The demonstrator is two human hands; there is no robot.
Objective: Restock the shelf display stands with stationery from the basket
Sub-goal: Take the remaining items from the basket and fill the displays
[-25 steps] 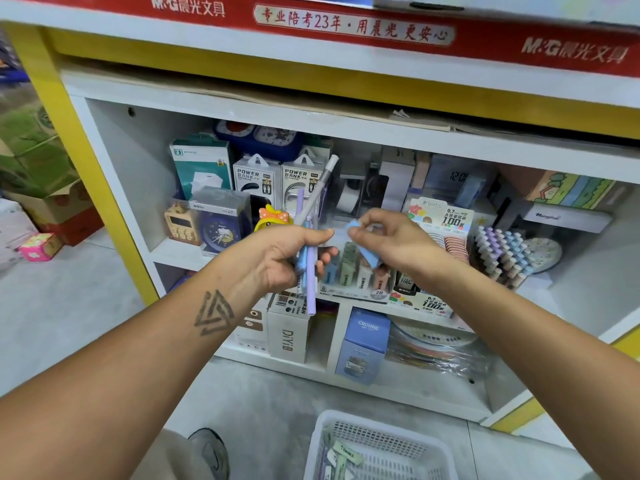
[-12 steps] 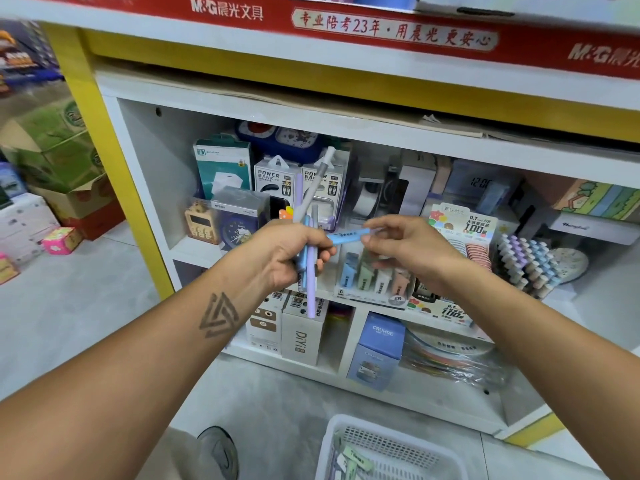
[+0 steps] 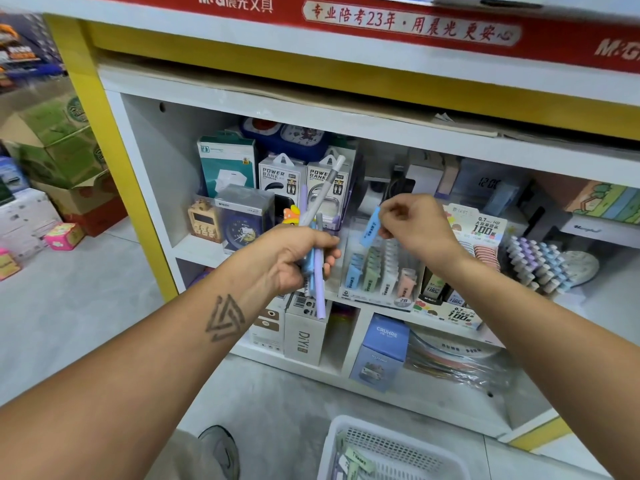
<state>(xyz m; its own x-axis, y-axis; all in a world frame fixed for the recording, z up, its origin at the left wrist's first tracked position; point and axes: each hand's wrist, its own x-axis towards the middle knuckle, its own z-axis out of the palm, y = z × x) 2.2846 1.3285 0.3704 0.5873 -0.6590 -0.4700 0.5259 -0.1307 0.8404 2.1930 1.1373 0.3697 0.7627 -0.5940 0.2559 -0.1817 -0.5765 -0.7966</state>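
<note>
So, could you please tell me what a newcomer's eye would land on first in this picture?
Probably the two hands at the centre, in front of the shelf: the left hand holds a bunch of pens, while the right hand pinches a small blue pack above the display stand. Next, the red banner across the top and the white basket on the floor below.

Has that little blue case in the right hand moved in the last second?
Yes. The blue case, pinched by the right hand, has swung from lying level beside the left hand to hanging upright, over the blue row of the display stand.
</note>
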